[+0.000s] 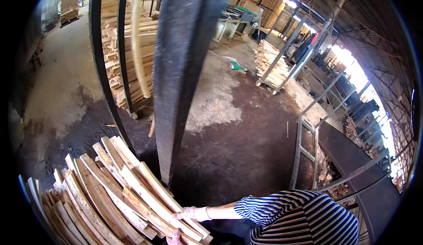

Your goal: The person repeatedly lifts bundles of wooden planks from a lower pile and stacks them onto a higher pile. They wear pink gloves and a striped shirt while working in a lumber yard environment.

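Note:
A row of curved, pale wooden slats (83, 192) lies packed side by side at the lower left. My right hand (194, 213), in a pale pinkish glove, reaches in from the right below a striped sleeve. Its fingers close on the edge of a light wooden slat (156, 187) on the near right side of the row. Close below it, my left hand (175, 237) grips the near end of the slats in a similar glove. The picture's lower edge cuts that hand off, and only its fingers show.
A thick dark metal post (178, 82) rises just beyond the slats. Behind it, thinner metal bars (98, 46) frame a tall wood stack (145, 46). A wheeled rack (271, 68) of boards stands farther right. A metal frame (304, 157) and dark panels (348, 152) are at right.

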Demonstrator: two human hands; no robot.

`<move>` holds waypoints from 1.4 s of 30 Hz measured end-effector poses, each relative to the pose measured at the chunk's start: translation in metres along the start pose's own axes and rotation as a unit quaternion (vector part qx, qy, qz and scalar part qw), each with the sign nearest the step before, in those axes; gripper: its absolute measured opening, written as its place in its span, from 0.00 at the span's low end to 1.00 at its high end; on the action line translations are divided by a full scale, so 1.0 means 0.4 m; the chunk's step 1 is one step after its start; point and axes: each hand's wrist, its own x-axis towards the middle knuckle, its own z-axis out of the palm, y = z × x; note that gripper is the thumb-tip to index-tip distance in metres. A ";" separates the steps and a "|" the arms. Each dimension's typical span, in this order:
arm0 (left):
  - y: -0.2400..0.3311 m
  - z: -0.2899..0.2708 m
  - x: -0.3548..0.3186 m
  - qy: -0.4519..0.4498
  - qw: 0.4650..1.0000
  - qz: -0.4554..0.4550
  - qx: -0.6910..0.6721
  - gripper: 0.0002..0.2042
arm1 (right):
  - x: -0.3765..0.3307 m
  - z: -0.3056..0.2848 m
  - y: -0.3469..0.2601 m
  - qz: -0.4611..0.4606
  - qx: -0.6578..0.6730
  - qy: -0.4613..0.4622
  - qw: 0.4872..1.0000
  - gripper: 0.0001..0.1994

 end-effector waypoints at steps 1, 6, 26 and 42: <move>-0.010 0.012 -0.026 0.001 1.000 -0.001 -0.004 0.25 | -0.052 0.007 -0.016 0.012 0.008 -0.012 1.000 0.33; -0.037 0.017 -0.147 0.045 0.998 0.019 -0.036 0.24 | -0.187 0.043 0.022 -0.020 -0.038 -0.134 0.990 0.35; -0.213 -0.200 -0.782 0.233 0.898 0.250 -0.276 0.33 | -0.472 0.378 0.267 -0.106 -0.422 -0.410 0.802 0.44; -0.467 -0.319 -0.982 0.407 0.880 0.244 -0.014 0.32 | -0.391 0.433 0.639 -0.088 -0.554 -0.447 0.697 0.34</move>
